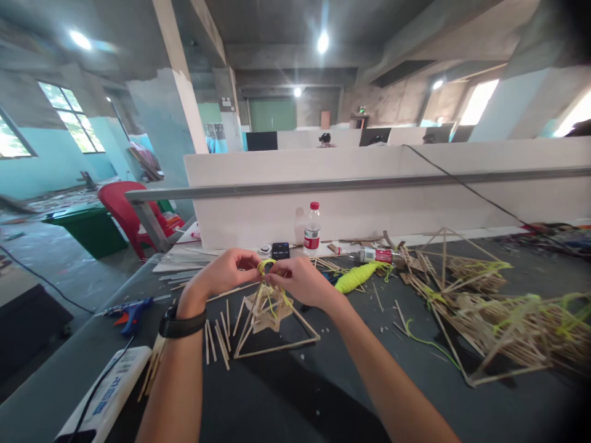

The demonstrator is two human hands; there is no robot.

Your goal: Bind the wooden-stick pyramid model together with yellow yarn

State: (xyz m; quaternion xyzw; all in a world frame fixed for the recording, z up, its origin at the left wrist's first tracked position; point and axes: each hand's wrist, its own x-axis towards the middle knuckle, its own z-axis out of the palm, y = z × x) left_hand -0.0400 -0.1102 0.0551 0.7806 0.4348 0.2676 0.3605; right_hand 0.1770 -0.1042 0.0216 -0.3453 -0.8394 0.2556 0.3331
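Observation:
A small pyramid frame of thin wooden sticks point(277, 349) stands on the dark table in front of me. Inside it hangs a pale wooden piece point(273, 323) that looks star-shaped, with yellow-green strands running down to it. At the peak, my left hand point(231, 272) pinches a loop of yellow-green yarn point(266, 264) from the left side. My right hand point(301, 280) pinches the same yarn from the right, fingers close to the left ones. The exact finger contact at the peak is partly hidden. A black band is on the left wrist.
Loose sticks point(221, 341), a blue glue gun point(136, 314) and a white power strip point(108, 394) lie left. Behind are a timer point(280, 250), an upright bottle point(312, 231), a lying bottle point(369, 255) and a yarn bundle point(357, 278). Finished-looking stick frames point(498, 326) crowd the right.

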